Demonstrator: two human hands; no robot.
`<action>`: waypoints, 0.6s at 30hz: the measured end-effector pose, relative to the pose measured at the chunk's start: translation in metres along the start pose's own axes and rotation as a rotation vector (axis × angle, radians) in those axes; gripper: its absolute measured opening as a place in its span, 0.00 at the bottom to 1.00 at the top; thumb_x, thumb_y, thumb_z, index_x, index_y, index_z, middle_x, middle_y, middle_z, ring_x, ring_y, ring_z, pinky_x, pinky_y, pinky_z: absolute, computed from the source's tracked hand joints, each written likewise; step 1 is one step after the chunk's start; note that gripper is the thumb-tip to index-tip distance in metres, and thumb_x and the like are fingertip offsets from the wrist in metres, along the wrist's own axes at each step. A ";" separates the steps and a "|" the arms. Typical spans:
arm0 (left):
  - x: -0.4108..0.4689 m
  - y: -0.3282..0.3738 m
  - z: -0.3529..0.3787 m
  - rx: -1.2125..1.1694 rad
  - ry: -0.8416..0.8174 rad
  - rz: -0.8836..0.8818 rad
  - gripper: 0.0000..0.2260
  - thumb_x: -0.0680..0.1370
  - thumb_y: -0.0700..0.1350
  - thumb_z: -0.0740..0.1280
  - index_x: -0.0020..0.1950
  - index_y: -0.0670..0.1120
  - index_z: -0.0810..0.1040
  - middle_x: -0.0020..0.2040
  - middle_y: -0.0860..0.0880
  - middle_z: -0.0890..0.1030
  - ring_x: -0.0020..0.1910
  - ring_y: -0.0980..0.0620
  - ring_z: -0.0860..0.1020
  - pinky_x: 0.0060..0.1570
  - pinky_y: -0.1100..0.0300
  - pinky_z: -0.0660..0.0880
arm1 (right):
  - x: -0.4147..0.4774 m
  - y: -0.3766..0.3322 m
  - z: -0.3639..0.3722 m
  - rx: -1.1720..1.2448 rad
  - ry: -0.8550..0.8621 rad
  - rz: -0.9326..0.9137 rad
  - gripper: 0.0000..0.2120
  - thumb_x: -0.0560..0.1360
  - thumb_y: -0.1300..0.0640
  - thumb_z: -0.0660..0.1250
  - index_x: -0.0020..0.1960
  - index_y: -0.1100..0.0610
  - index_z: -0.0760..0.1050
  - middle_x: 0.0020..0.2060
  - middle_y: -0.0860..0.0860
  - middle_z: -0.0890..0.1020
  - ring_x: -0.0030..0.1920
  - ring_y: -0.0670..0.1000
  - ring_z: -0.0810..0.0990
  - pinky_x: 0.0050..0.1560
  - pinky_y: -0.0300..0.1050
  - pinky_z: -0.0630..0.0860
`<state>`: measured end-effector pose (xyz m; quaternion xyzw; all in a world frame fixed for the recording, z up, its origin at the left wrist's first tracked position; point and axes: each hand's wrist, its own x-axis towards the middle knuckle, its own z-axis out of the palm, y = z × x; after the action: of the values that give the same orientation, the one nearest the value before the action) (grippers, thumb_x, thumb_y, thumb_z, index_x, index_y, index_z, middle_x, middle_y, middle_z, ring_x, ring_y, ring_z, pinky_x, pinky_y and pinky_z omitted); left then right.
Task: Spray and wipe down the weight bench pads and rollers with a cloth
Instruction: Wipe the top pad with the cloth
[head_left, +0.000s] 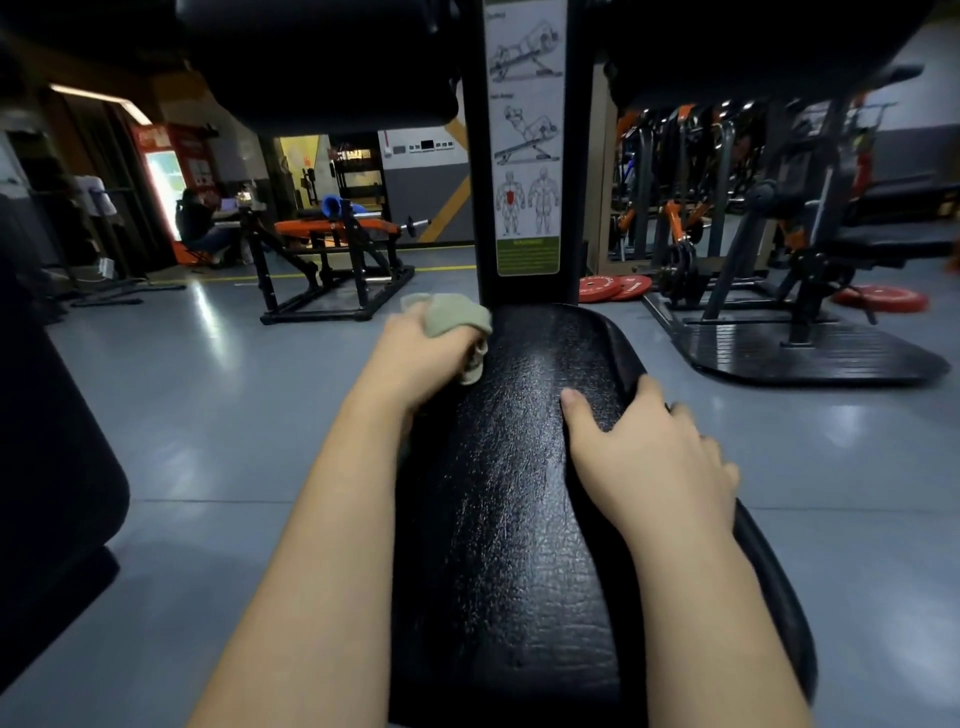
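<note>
A long black textured bench pad (509, 493) runs away from me down the middle of the view. My left hand (415, 353) grips a bunched grey-green cloth (452, 314) against the pad's far left edge. My right hand (654, 457) lies on the pad's right side, thumb on top and fingers wrapped over the right edge. Two black rollers, a left roller (322, 62) and a right roller (753, 52), hang overhead on either side of a black upright post (475, 208). No spray bottle is in sight.
An exercise-diagram sticker (525, 135) covers the post. An orange and black bench (332, 260) stands on the grey floor at the back left. Racks and red weight plates (613, 288) fill the right. A seated person (200, 223) is at a desk far left.
</note>
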<state>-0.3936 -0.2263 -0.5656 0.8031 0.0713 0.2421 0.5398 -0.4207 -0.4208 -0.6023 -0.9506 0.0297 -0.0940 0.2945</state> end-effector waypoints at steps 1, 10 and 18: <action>-0.002 0.003 -0.002 0.087 -0.051 -0.015 0.04 0.78 0.51 0.71 0.49 0.54 0.77 0.52 0.51 0.81 0.48 0.58 0.80 0.50 0.60 0.77 | -0.002 -0.001 0.001 -0.013 0.011 -0.007 0.39 0.78 0.28 0.51 0.80 0.53 0.57 0.72 0.59 0.70 0.69 0.65 0.70 0.65 0.58 0.64; 0.011 -0.010 -0.011 -0.039 -0.008 -0.108 0.05 0.81 0.43 0.69 0.54 0.51 0.81 0.43 0.54 0.82 0.37 0.58 0.77 0.28 0.70 0.73 | -0.004 0.000 0.005 -0.050 0.053 -0.023 0.39 0.79 0.29 0.49 0.81 0.53 0.54 0.75 0.59 0.67 0.70 0.64 0.69 0.67 0.58 0.63; 0.008 -0.010 -0.004 -0.040 0.024 0.038 0.04 0.79 0.42 0.71 0.51 0.51 0.84 0.40 0.57 0.83 0.32 0.68 0.78 0.33 0.72 0.72 | -0.003 -0.002 0.007 -0.052 0.073 -0.025 0.39 0.79 0.30 0.50 0.81 0.54 0.56 0.73 0.60 0.68 0.70 0.65 0.69 0.66 0.58 0.63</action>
<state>-0.3874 -0.2160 -0.5707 0.7903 0.0575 0.2636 0.5501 -0.4221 -0.4148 -0.6075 -0.9541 0.0308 -0.1313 0.2673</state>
